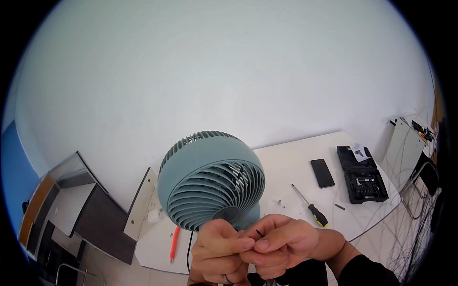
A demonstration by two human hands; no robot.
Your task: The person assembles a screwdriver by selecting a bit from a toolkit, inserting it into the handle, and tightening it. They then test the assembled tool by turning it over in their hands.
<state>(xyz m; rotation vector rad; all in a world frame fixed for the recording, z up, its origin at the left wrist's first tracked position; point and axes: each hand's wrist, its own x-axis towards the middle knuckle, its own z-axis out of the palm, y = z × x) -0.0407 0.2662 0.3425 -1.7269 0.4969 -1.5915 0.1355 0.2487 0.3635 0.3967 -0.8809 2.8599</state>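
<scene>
My left hand (217,252) and my right hand (284,243) meet at the fingertips in front of a blue-green fan (210,181). Between the right thumb and forefinger sticks out the end of a small thin black piece (259,233); its kind cannot be made out. The left fingers are closed in a pinch against the right ones, and what they hold, if anything, is hidden. Just behind the hands, the fan stands on the white table (286,162) with its round slatted grille facing me and tilted down.
Right of the fan lie a yellow-and-black screwdriver (312,209), small loose parts (280,204), a short dark bit (339,207), a black phone (322,173) and an opened black tool case (362,178). An orange-red stick-like tool (174,244) and a black cord (189,252) are at left.
</scene>
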